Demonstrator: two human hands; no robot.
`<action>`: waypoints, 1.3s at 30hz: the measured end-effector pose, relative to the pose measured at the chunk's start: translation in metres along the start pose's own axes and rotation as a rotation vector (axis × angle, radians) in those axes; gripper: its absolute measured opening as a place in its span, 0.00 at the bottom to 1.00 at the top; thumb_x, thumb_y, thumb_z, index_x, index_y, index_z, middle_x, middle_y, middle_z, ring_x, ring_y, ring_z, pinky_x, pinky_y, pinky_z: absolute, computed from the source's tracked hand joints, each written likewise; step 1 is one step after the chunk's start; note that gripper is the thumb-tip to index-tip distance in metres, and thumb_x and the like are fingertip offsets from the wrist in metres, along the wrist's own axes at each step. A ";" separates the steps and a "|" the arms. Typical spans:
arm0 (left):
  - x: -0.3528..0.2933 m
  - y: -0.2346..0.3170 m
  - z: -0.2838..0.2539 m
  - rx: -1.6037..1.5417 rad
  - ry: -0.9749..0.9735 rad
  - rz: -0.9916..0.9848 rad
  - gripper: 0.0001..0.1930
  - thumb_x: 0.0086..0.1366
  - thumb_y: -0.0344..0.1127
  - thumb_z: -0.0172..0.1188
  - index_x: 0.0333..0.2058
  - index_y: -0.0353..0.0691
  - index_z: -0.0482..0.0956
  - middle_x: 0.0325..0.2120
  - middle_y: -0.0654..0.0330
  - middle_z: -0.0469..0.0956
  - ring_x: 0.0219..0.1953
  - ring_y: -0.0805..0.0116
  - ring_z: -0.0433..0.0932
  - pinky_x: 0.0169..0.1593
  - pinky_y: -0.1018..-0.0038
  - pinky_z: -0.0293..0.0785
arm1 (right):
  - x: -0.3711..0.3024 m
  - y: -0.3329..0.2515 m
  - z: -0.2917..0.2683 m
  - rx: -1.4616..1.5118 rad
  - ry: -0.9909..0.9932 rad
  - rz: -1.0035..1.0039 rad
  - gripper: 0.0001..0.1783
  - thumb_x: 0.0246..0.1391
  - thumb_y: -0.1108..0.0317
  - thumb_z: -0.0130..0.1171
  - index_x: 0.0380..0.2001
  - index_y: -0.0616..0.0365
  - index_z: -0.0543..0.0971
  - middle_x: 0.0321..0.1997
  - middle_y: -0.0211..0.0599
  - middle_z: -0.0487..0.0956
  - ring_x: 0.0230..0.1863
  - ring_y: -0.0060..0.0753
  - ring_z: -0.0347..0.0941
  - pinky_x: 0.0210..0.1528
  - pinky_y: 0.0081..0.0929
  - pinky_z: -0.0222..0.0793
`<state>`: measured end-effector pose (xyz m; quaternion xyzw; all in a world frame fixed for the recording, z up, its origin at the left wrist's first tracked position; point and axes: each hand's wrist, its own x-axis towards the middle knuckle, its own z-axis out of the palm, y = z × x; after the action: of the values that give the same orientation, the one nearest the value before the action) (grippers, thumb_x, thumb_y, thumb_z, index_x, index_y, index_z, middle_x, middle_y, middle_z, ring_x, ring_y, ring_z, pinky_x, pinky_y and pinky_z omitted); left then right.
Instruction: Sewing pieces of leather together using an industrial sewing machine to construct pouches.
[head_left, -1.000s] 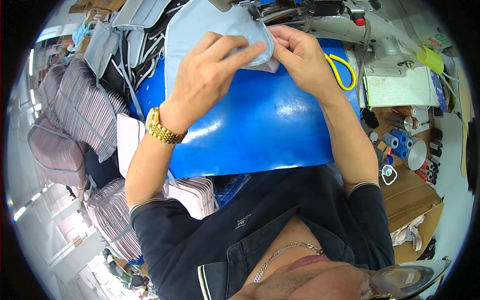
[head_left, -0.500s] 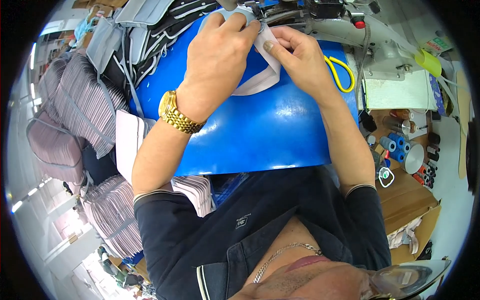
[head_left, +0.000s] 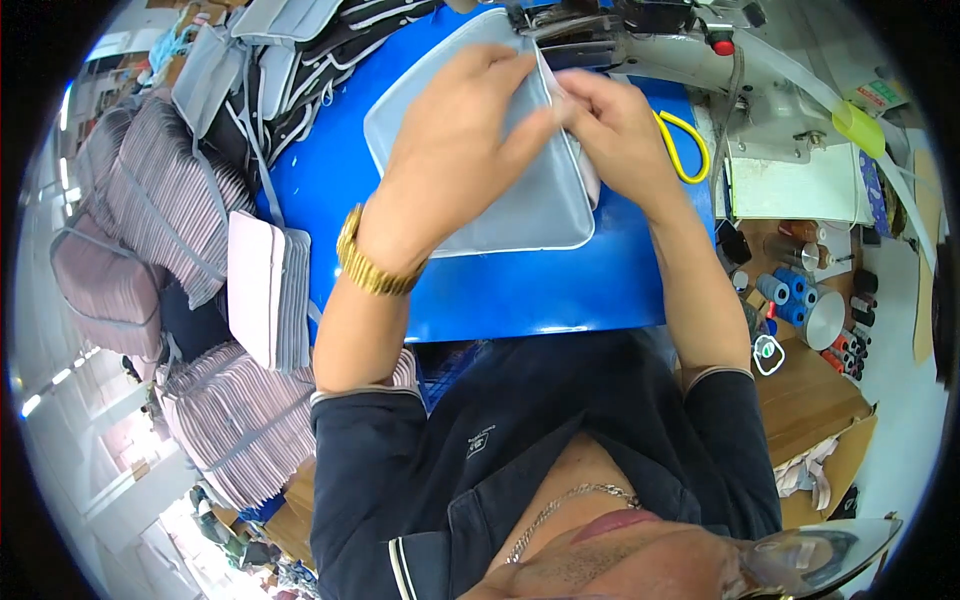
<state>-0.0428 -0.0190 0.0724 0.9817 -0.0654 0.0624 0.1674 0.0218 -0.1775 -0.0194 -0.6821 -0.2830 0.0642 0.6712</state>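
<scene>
A grey-blue fabric panel [head_left: 510, 220] with rounded corners and a pale edge lies on the blue table, its far edge by the sewing machine's presser area [head_left: 525, 20]. My left hand [head_left: 450, 140], somewhat blurred, rests across the panel with its thumb held apart from the fingers, the fingertips reaching the panel's right edge. At that edge, my right hand [head_left: 620, 135] pinches a pale pink fabric strip [head_left: 588, 175] that runs down beside the panel. My left thumb comes close to the right fingertips; whether they touch is unclear. To the right are yellow scissors handles [head_left: 690, 148].
Sewing machine parts [head_left: 650, 18] stand along the far side. A pale stack of panels [head_left: 265, 290] hangs by the table's left edge, near tied pink-grey bundles [head_left: 170, 190] and black-and-grey pieces [head_left: 335, 60]. Thread spools [head_left: 795, 290] and a cardboard box [head_left: 825, 400] are at right.
The grey-blue panel now lies spread toward me under my left hand, covering more table. The looped pink strip has swung to its right edge. My left hand has loosened from its curled grip.
</scene>
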 end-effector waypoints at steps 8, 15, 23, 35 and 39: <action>-0.110 -0.030 0.073 -0.221 0.227 0.215 0.35 0.50 0.32 0.67 0.60 0.41 0.71 0.64 0.43 0.62 0.66 0.41 0.60 0.66 0.51 0.56 | -0.055 -0.008 -0.002 0.584 -0.191 0.389 0.14 0.58 0.73 0.61 0.47 0.64 0.79 0.41 0.30 0.81 0.38 0.17 0.76 0.39 0.20 0.74; -0.102 -0.017 0.041 -0.101 0.378 0.399 0.26 0.48 0.22 0.63 0.48 0.48 0.83 0.45 0.57 0.78 0.40 0.60 0.74 0.44 0.67 0.71 | -0.073 -0.008 0.011 -0.088 0.039 0.262 0.25 0.46 0.82 0.53 0.52 0.63 0.75 0.41 0.35 0.80 0.37 0.25 0.76 0.41 0.24 0.73; -0.074 -0.011 -0.016 0.006 0.037 0.547 0.25 0.50 0.37 0.66 0.50 0.55 0.83 0.40 0.65 0.77 0.36 0.66 0.71 0.37 0.71 0.70 | -0.092 -0.049 0.000 0.426 -0.164 0.504 0.22 0.52 0.81 0.48 0.53 0.66 0.74 0.35 0.29 0.78 0.32 0.15 0.72 0.36 0.17 0.70; -0.026 -0.036 -0.022 0.102 0.009 0.594 0.27 0.51 0.24 0.61 0.52 0.54 0.81 0.36 0.62 0.76 0.37 0.64 0.73 0.40 0.70 0.74 | -0.055 -0.029 0.012 0.370 -0.052 0.354 0.14 0.56 0.75 0.55 0.46 0.63 0.79 0.32 0.25 0.78 0.30 0.12 0.69 0.32 0.16 0.65; -0.012 -0.047 -0.020 0.113 0.028 0.568 0.28 0.50 0.21 0.60 0.51 0.53 0.82 0.38 0.61 0.77 0.37 0.62 0.73 0.41 0.71 0.74 | -0.036 -0.014 0.021 0.452 -0.019 0.254 0.11 0.57 0.74 0.55 0.44 0.60 0.79 0.32 0.26 0.78 0.29 0.13 0.69 0.34 0.16 0.65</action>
<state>-0.0499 0.0329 0.0743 0.9308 -0.3321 0.1238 0.0892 -0.0225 -0.1770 -0.0189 -0.5444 -0.1800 0.2159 0.7903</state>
